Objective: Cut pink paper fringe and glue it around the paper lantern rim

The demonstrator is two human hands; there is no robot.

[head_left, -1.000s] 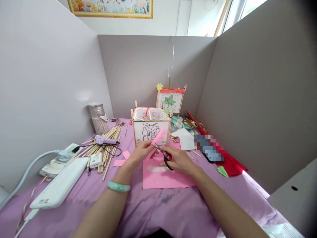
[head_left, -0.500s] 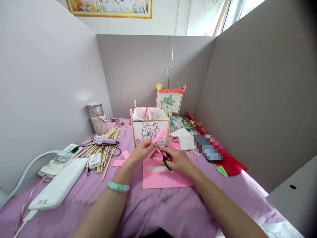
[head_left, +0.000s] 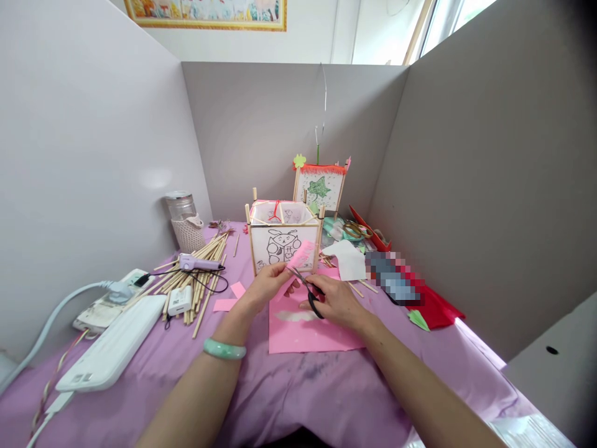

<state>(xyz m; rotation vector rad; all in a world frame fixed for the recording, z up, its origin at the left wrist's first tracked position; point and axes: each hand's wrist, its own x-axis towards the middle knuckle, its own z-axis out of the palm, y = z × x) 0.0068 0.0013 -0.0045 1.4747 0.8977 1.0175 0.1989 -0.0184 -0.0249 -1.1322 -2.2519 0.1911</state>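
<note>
As I look across the purple-covered tabletop (head_left: 280, 398), the paper-sided lantern (head_left: 282, 244) stands at the far end of the pink sheet (head_left: 308, 339). Over that sheet, the right hand (head_left: 336, 302) is curled round black-handled scissors (head_left: 306, 285), while the left hand (head_left: 265, 287) pinches a fringed pink strip (head_left: 302, 252) at the 2 blades. I'd keep the strip taut, the snips parallel and equally deep, the cutting edges clear of skin.
</note>
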